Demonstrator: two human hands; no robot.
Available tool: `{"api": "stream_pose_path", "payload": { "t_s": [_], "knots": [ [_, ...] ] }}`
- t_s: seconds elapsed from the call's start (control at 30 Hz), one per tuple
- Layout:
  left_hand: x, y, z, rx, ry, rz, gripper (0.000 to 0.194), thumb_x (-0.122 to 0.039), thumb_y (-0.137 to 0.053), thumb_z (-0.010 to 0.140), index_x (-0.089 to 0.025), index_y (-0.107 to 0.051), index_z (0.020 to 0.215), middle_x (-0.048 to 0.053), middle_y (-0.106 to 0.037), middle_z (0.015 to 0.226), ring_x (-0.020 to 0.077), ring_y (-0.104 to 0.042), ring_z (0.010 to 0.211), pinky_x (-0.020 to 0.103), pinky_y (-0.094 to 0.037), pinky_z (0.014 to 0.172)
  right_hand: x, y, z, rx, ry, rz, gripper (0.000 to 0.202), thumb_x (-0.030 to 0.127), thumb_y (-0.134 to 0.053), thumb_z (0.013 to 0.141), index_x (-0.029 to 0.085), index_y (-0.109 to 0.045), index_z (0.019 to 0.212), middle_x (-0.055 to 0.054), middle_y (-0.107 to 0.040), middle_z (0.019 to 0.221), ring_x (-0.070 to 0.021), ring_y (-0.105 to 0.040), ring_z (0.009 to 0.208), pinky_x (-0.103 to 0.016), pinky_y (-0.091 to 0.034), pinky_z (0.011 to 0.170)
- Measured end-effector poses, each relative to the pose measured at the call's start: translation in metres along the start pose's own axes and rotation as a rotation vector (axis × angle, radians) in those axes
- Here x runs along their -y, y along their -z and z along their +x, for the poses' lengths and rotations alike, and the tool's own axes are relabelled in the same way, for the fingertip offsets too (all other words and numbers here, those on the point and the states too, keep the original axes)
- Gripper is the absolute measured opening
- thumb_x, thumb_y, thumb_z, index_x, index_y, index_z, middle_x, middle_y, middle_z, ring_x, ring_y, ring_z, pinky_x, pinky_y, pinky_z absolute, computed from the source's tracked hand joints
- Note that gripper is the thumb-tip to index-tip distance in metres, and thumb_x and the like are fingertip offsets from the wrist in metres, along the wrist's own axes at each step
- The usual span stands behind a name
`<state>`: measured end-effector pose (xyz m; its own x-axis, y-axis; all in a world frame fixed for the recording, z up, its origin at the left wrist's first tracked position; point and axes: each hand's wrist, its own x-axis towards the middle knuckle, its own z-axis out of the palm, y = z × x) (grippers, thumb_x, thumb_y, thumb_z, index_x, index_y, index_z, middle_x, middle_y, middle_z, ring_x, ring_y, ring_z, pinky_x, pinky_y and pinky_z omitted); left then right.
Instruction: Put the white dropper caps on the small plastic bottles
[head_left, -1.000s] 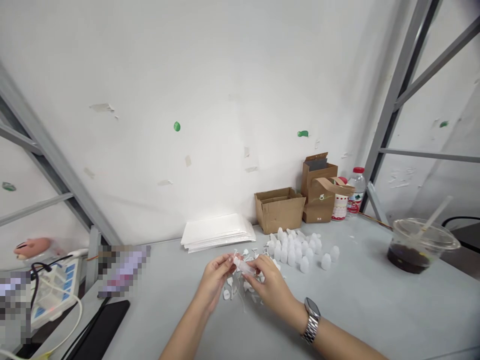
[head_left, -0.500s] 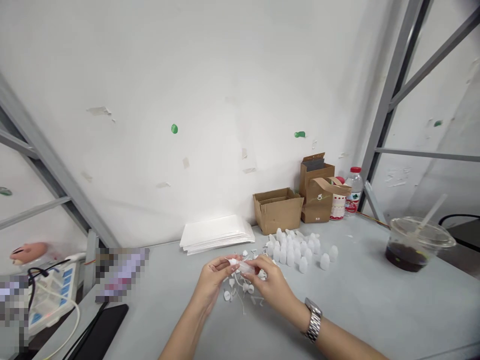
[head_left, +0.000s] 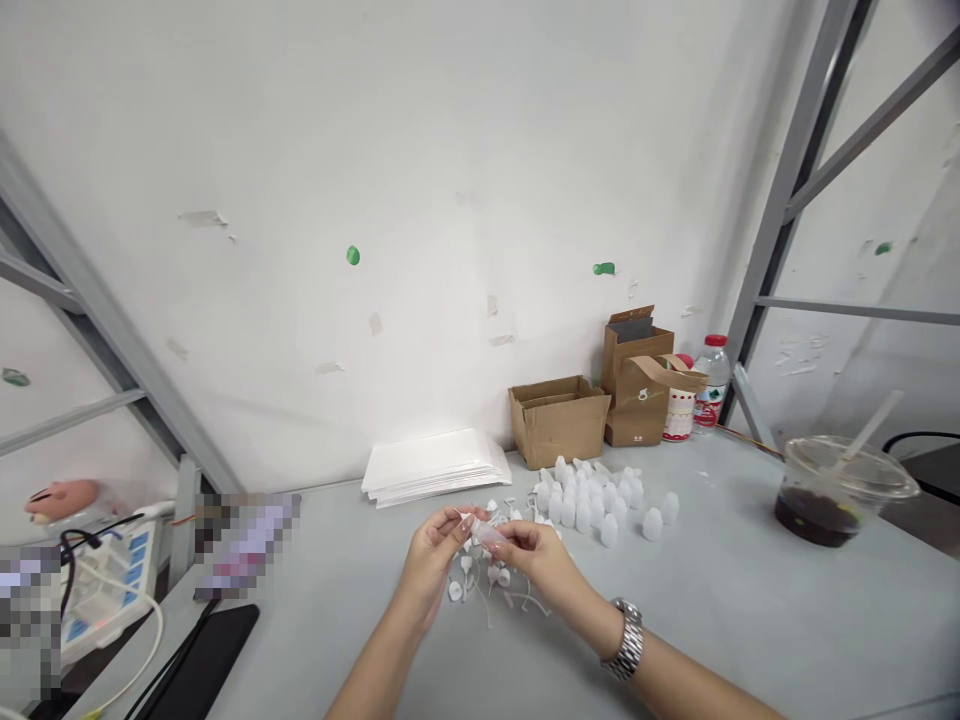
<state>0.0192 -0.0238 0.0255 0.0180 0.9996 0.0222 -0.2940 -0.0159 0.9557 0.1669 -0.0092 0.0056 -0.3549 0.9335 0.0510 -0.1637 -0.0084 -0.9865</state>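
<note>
Above the tabletop, angled inward: left hand pinches a pointed white piece, right hand a translucent shell.

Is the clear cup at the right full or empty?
Partly full: the cup holds dark liquid only in its lower part, seen through the side.

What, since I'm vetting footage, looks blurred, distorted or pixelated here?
Head view: the held small translucent white plastic piece looks soft; head view: a slanting grey metal post suggests wide-angle distortion; head view: coarse blocks pixelate the flat lilac item.
</note>
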Motion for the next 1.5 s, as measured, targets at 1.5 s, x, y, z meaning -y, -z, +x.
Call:
{"api": "stream_pose_path", "payload": {
  "t_s": [1.5],
  "knots": [
    [0.008,-0.002,0.003,-0.012,-0.029,-0.083,0.023,-0.032,-0.070,0.061,-0.015,-0.064,0.076,0.012,-0.068,0.098,0.0266,-0.055,0.104,0.035,-0.039,0.088,-0.001,-0.004,-0.003,0.182,-0.193,0.307,0.038,0.049,-0.065,0.065,0.012,-0.056,0.064,0.001,-0.056,0.051,-0.0063,-0.047,0.043,-0.021,-0.036,0.050]
  ]
}}
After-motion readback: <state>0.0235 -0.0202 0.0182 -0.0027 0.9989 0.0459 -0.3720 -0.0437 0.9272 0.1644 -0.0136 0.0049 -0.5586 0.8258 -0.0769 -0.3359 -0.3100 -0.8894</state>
